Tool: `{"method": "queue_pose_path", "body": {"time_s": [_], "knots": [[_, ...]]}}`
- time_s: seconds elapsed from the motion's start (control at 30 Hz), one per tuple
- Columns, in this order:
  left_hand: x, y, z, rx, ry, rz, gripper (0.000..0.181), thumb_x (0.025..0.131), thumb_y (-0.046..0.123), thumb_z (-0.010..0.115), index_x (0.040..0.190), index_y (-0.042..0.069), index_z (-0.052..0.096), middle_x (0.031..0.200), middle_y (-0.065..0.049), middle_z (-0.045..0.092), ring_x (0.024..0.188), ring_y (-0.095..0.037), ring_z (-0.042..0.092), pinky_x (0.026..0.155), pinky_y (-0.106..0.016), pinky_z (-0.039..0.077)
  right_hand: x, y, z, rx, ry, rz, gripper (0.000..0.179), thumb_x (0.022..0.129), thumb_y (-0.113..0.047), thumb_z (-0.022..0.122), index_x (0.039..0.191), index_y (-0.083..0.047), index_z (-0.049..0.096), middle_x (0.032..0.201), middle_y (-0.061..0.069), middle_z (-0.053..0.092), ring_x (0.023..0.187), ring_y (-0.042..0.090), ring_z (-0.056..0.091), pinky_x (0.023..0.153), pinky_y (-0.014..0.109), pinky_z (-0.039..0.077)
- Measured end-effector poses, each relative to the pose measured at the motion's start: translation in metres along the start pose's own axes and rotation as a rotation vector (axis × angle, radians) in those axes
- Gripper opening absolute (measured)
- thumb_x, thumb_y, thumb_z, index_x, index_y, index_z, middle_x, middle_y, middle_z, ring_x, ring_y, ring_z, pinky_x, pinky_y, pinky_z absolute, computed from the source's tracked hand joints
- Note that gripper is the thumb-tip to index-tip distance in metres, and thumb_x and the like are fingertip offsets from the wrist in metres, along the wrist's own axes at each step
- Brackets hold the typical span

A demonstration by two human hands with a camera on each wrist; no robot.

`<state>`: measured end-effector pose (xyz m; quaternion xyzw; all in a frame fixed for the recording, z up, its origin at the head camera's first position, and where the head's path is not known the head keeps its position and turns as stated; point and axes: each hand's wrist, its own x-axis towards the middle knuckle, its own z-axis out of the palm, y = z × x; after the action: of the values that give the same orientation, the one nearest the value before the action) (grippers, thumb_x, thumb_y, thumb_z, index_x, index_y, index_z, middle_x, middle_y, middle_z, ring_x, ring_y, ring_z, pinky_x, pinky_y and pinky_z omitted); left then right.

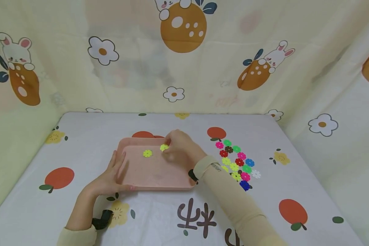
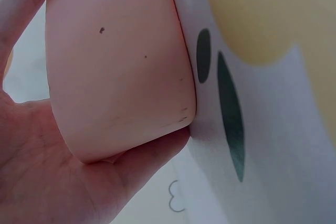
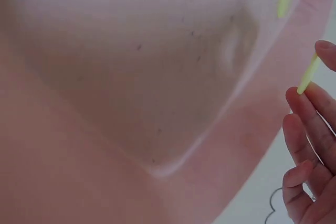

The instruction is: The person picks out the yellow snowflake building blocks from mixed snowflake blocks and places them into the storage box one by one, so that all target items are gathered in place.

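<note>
A pink tray (image 1: 160, 188) lies on the table. My left hand (image 1: 106, 179) holds its near-left corner, the thumb along the front wall and the fingers at the left rim; in the left wrist view the palm (image 2: 47, 166) lies behind that corner. Over the tray's far part, my right hand (image 1: 182, 147) pinches a yellow flower-shaped plastic piece (image 1: 164, 147) between thumb and fingertips. The right wrist view shows this piece (image 3: 308, 74) edge-on. Another yellow flower-shaped piece (image 1: 147, 153) is in the tray, left of the pinched one.
Right of the tray, loose flower-shaped pieces (image 1: 239, 162) in pink, green, red, blue, white, yellow and brown lie spread on the tablecloth (image 1: 153, 218). My right forearm (image 1: 230, 191) hides part of that group. A patterned curtain (image 1: 135, 75) hangs behind the table.
</note>
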<state>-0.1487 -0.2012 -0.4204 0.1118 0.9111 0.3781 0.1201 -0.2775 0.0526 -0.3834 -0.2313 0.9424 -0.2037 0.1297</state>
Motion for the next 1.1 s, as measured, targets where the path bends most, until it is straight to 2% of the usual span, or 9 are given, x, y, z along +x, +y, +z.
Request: {"method": "queue_pose_path", "body": {"time_s": [0.1, 0.27, 0.5, 0.6, 0.73, 1.1], "knots": [[0.000, 0.000, 0.000, -0.001, 0.001, -0.001, 0.122, 0.064, 0.047, 0.079, 0.147, 0.024, -0.008, 0.148, -0.018, -0.022, 0.132, -0.049, -0.001, 0.095, -0.068, 0.020, 0.003, -0.003, 0.006, 0.044, -0.006, 0.057, 0.017, 0.075, -0.022, 0.074, 0.090, -0.014, 0.069, 0.083, -0.005, 0.061, 0.083, 0.015, 0.052, 0.074, 0.029, 0.046], [0.000, -0.001, 0.000, -0.001, -0.001, -0.005, 0.122, 0.064, 0.046, 0.079, 0.147, 0.024, -0.008, 0.148, -0.018, -0.022, 0.132, -0.049, -0.001, 0.094, -0.068, 0.020, 0.005, -0.009, 0.015, 0.031, 0.005, 0.126, 0.019, 0.075, -0.020, 0.072, 0.093, -0.016, 0.067, 0.086, -0.006, 0.058, 0.084, 0.015, 0.051, 0.075, 0.032, 0.045], [0.000, -0.001, 0.000, -0.008, -0.003, 0.006, 0.122, 0.065, 0.045, 0.079, 0.147, 0.023, -0.008, 0.148, -0.018, -0.022, 0.132, -0.050, -0.001, 0.094, -0.068, 0.020, 0.011, -0.016, 0.022, -0.120, 0.000, 0.039, 0.018, 0.075, -0.014, 0.070, 0.092, -0.013, 0.069, 0.082, -0.004, 0.058, 0.081, 0.015, 0.051, 0.074, 0.028, 0.044], [0.000, 0.000, -0.001, -0.014, -0.004, 0.012, 0.122, 0.065, 0.043, 0.080, 0.147, 0.022, -0.008, 0.148, -0.019, -0.022, 0.132, -0.051, -0.002, 0.094, -0.069, 0.020, 0.013, -0.019, 0.024, -0.162, -0.007, 0.036, 0.015, 0.074, -0.013, 0.070, 0.088, -0.013, 0.068, 0.079, -0.003, 0.058, 0.078, 0.015, 0.051, 0.071, 0.028, 0.044], [0.000, 0.002, -0.001, -0.011, -0.005, 0.005, 0.122, 0.065, 0.042, 0.080, 0.147, 0.022, -0.008, 0.148, -0.019, -0.022, 0.131, -0.051, -0.001, 0.094, -0.068, 0.020, 0.015, -0.020, 0.026, -0.176, -0.015, 0.059, 0.013, 0.073, -0.013, 0.071, 0.086, -0.014, 0.066, 0.080, -0.004, 0.058, 0.077, 0.015, 0.051, 0.070, 0.028, 0.044], [0.000, 0.002, -0.001, -0.015, -0.010, 0.003, 0.122, 0.065, 0.043, 0.080, 0.147, 0.021, -0.007, 0.148, -0.017, -0.023, 0.132, -0.051, 0.000, 0.093, -0.068, 0.021, 0.021, -0.019, 0.032, -0.221, 0.003, 0.026, 0.021, 0.072, -0.017, 0.074, 0.092, -0.014, 0.069, 0.085, -0.007, 0.062, 0.083, 0.011, 0.055, 0.077, 0.027, 0.046]]}}
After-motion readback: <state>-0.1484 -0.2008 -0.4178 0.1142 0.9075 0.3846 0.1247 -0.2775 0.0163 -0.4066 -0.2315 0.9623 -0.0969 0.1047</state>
